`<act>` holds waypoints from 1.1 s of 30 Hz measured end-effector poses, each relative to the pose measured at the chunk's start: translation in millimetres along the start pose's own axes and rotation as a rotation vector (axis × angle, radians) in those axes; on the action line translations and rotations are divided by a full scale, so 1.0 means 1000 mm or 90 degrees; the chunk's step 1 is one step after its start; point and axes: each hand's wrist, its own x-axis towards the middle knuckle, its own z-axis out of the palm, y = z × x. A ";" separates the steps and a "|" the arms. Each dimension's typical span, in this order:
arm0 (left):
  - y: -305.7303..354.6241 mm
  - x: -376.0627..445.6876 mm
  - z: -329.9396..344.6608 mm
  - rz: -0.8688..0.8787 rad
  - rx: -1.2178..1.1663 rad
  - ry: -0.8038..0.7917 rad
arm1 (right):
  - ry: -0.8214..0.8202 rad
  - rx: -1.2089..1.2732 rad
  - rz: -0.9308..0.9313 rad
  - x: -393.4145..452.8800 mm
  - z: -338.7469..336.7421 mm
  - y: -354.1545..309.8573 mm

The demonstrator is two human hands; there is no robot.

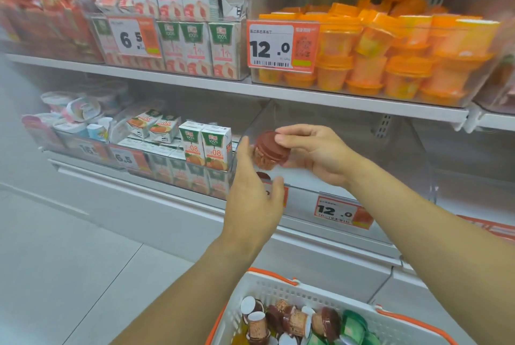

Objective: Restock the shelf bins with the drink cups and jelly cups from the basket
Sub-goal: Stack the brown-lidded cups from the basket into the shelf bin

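Note:
My right hand (pixel 312 151) grips a jelly cup with a dark red lid (pixel 269 151), tilted on its side over the front edge of a clear shelf bin (pixel 390 155) on the lower shelf. My left hand (pixel 252 197) is spread open just below and left of the cup, fingertips near its base. Another dark red cup (pixel 263 176) shows low in the bin behind my left thumb. At the bottom of the view stands the white basket with orange handles (pixel 281 290), holding several brown, white-lidded and green cups.
On the upper shelf a clear bin of orange jelly cups (pixel 390 66) sits beside stacked juice cartons (pixel 195 46). More juice cartons (pixel 206 147) and yoghurt tubs (pixel 75 116) fill the lower shelf to the left. Price tags marked 12.0 (pixel 335 211) hang on the bin fronts.

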 end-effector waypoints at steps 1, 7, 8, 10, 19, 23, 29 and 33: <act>-0.004 0.000 -0.001 0.012 0.080 -0.033 | 0.052 0.044 0.005 0.009 -0.005 0.002; -0.029 -0.003 0.001 -0.054 0.405 -0.251 | 0.260 0.080 0.215 0.073 -0.030 0.049; -0.031 -0.002 0.001 -0.051 0.412 -0.258 | 0.271 0.057 0.225 0.081 -0.029 0.058; -0.033 0.000 0.001 -0.041 0.421 -0.252 | 0.278 0.031 0.241 0.097 -0.025 0.073; -0.035 -0.004 0.003 -0.052 0.491 -0.255 | 0.183 -0.098 0.367 0.119 -0.015 0.088; -0.035 -0.005 0.004 -0.052 0.472 -0.249 | 0.180 -0.139 0.353 0.112 -0.012 0.089; -0.039 -0.002 -0.002 -0.058 0.434 -0.232 | 0.385 -0.483 0.004 0.077 -0.022 0.038; -0.038 -0.009 0.006 0.008 0.358 -0.072 | 0.352 -0.450 -0.240 0.017 -0.011 0.015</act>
